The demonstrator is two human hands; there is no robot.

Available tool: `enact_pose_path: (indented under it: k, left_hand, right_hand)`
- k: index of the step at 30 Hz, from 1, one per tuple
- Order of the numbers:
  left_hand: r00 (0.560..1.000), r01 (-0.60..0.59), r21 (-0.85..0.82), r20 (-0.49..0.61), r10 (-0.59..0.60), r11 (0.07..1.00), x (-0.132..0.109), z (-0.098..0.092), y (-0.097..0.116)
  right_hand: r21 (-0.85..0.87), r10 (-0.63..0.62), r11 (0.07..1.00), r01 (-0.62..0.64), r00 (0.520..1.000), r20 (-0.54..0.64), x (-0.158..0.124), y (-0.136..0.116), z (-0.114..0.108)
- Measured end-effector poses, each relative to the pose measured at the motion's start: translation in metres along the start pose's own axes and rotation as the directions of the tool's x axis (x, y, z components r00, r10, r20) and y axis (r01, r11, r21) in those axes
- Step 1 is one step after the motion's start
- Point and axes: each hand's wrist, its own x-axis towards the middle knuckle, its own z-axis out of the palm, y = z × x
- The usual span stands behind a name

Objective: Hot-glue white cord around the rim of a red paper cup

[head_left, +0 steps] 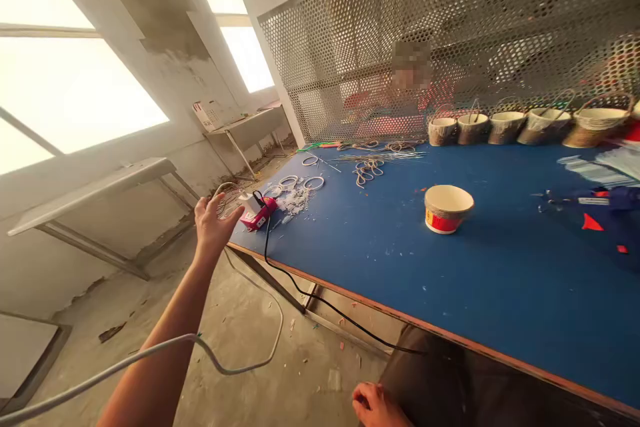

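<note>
L hand [213,223] is stretched out far left of the paper bowl [447,208], palm fwd, fingers [203,205] spread open, holding nothing. Its fingertips sit just beside the red-and-white plug box [257,211], which lies on the desk [500,280] at the corner left of the bowl; can't tell if they touch. A black cord [300,290] runs from the box over the desk edge, below-left of the bowl. R hand [377,405] is low, below the bowl by the frame edge, fingers curled in, nothing seen in them. Wire rings [313,182] lie behind-left of the bowl, a row of baskets [505,125] behind it, a blue glue gun [615,203] to its right. Another person [400,107] sits behind the perforated screen [450,27].
</note>
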Motion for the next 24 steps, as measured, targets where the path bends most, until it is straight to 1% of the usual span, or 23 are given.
enact_pose_path:
  k: [1,3,4,5,6,7,8,9,10,12,13,16,24]
  left_hand:
    - [0.995,-0.085,0.1,-0.052,0.091,0.991,-0.005,-0.001,0.002]
    - [0.955,-0.215,0.258,-0.145,0.258,0.942,-0.012,0.0,0.01]
    - [0.939,-0.239,0.303,-0.171,0.299,0.923,-0.011,0.001,0.014]
    - [0.937,-0.232,0.33,-0.175,0.301,0.915,-0.008,0.003,0.019]
    - [0.951,-0.203,0.355,-0.151,0.27,0.913,-0.001,0.004,0.024]
    - [0.972,-0.169,0.391,-0.085,0.218,0.905,0.008,0.006,0.028]
    - [0.987,-0.15,0.433,0.016,0.158,0.889,0.018,0.008,0.032]
    - [0.987,-0.154,0.458,0.117,0.112,0.876,0.029,0.009,0.035]
    - [0.98,-0.15,0.458,0.189,0.068,0.876,0.04,0.009,0.037]
    - [0.95,-0.136,0.405,0.311,0.003,0.904,0.056,0.009,0.039]
    - [0.938,-0.132,0.385,0.346,-0.01,0.914,0.061,0.008,0.039]
    - [0.92,-0.129,0.358,0.392,-0.023,0.925,0.067,0.007,0.037]
    - [0.914,-0.113,0.353,0.404,-0.043,0.929,0.066,0.011,0.034]
  right_hand:
    - [0.0,0.003,1.0,-0.003,1.0,0.002,0.001,0.002,0.002]
    - [-0.001,0.008,1.0,-0.008,1.0,0.005,0.002,0.004,0.005]
    - [-0.003,0.01,1.0,-0.01,1.0,0.007,0.001,0.005,0.006]
    - [-0.005,0.011,1.0,-0.011,1.0,0.008,0.001,0.006,0.007]
    - [-0.005,0.013,1.0,-0.012,1.0,0.01,0.001,0.006,0.007]
    - [-0.003,0.013,1.0,-0.013,1.0,0.011,0.001,0.006,0.008]
    - [-0.002,0.012,1.0,-0.012,1.0,0.011,0.001,0.005,0.008]
    - [0.002,0.012,1.0,-0.012,1.0,0.009,0.0,0.005,0.008]
    - [0.007,0.013,1.0,-0.013,1.0,0.006,0.0,0.004,0.007]
    - [0.019,0.014,1.0,-0.014,1.0,0.002,0.0,0.002,0.005]
    - [0.026,0.014,1.0,-0.014,1.0,0.001,0.0,0.001,0.004]
    - [0.049,0.006,0.999,-0.006,1.0,0.001,-0.003,-0.001,-0.003]
    - [0.091,0.006,0.996,-0.006,1.0,0.0,-0.014,-0.005,-0.016]
